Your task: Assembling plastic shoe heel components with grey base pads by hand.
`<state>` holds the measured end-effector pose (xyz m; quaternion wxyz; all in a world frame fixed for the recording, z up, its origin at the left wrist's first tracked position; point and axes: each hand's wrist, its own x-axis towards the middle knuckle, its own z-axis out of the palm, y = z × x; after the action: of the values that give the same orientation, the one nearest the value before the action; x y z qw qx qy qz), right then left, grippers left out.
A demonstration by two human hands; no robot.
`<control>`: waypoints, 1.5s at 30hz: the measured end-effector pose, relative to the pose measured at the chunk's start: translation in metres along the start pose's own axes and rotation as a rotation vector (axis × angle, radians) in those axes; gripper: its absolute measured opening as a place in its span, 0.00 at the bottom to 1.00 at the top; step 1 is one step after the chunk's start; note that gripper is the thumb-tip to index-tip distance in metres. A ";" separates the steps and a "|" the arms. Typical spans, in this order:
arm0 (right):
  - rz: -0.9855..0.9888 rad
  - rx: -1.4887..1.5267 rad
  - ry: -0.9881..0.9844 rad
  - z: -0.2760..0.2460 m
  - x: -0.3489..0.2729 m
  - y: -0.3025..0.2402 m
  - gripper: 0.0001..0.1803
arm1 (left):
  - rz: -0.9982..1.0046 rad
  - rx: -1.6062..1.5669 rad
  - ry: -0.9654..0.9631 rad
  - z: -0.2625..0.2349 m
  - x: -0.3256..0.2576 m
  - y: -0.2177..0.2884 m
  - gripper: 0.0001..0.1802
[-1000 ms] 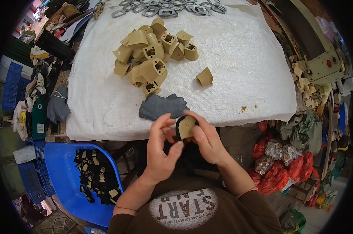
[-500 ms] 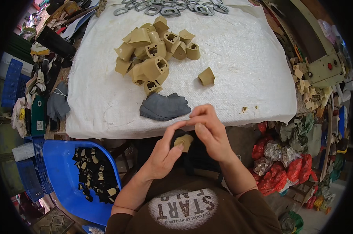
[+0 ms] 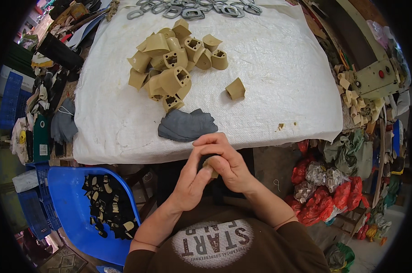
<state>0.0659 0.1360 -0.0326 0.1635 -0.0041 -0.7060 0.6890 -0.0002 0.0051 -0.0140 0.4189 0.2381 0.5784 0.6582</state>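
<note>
Both of my hands meet in front of my chest, below the table's front edge. My left hand point(image 3: 192, 182) and my right hand point(image 3: 226, 161) are closed together around a small tan moulded piece point(image 3: 210, 172), mostly hidden by the fingers. Just beyond the hands, a stack of grey flat pieces point(image 3: 185, 125) lies near the edge of the white cloth-covered table point(image 3: 283, 68). A pile of tan hollow moulded pieces point(image 3: 174, 61) sits further back, with one single tan piece point(image 3: 235, 88) apart to its right.
A blue plastic tub point(image 3: 69, 204) holding black and tan pieces stands at my lower left. Grey metal rings point(image 3: 192, 9) line the table's far edge. Red and clear bags point(image 3: 324, 191) pile up at the right. Clutter and blue crates fill the left side.
My hands have dropped from the table edge toward my lap and closed more tightly around the tan piece, which now shows far less than before.
</note>
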 end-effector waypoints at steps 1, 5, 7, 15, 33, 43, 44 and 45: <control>0.001 0.000 0.002 0.003 -0.003 0.004 0.13 | -0.001 0.001 -0.002 -0.001 0.001 -0.002 0.23; 0.027 0.122 -0.004 0.010 -0.015 0.009 0.31 | 0.076 -0.165 0.023 0.001 0.004 -0.006 0.24; 0.360 0.652 -0.044 0.008 -0.019 0.002 0.29 | -0.004 -0.513 0.038 0.001 0.003 -0.005 0.23; 0.006 -0.206 0.078 0.018 -0.009 -0.003 0.22 | 0.043 -0.169 0.189 0.004 0.000 -0.014 0.22; 0.069 -0.129 0.169 -0.008 -0.005 -0.014 0.06 | 0.281 0.030 0.170 -0.014 -0.002 -0.004 0.13; -0.117 -0.344 0.061 0.003 0.001 -0.015 0.09 | 0.331 0.065 0.376 -0.009 0.002 -0.015 0.11; -0.119 -0.341 0.058 0.003 -0.001 -0.013 0.09 | 0.297 0.039 0.383 -0.008 0.004 -0.018 0.12; -0.075 -0.290 0.078 0.003 -0.003 -0.011 0.09 | 0.299 0.041 0.387 -0.009 0.003 -0.017 0.12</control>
<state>0.0706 0.1322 -0.0229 0.2139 -0.0280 -0.7910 0.5725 -0.0039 0.0024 -0.0333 0.1936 0.1988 0.6194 0.7344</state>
